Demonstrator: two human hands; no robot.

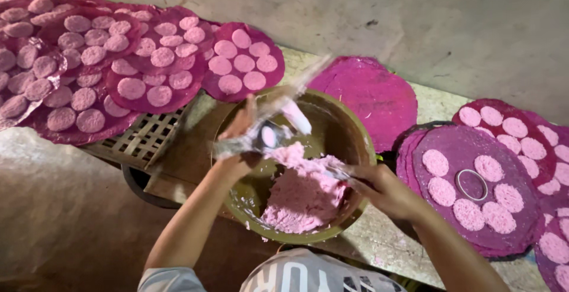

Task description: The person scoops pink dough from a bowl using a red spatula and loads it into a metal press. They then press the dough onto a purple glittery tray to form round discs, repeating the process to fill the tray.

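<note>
A big green bowl (355, 144) was seen in the middle, with a soft pink dough (305, 194) heaped in its lower half. The dough lay just below the left hand (240, 135) and just to the left of the right hand (385, 191). The right hand was the nearer one: a thin shiny tool (341, 173) was gripped in it, and the tip of the tool was touching the right edge of the dough. The tool's long side ran from right to left, pointing into the heap.

The left hand was held over the bowl, closed around a crumpled clear wrapper (261, 135) with a small pink lump inside. The wrapper was blurred, and its long side ran up to the right, toward the far rim of the bowl.

No labels or signs could be seen on the table. Round dark pink sheets (367, 93) were spread on both sides of the bowl. On the left, many sheets were covered with small pale pink discs (163, 58), lying close together. On the right, another sheet (468, 150) carried a few discs and a thin metal ring (472, 185), lying flat between them. A woven tray (142, 141) was seen under the left sheets. Some letters were printed on the person's pale shirt (308, 277) at the bottom.
</note>
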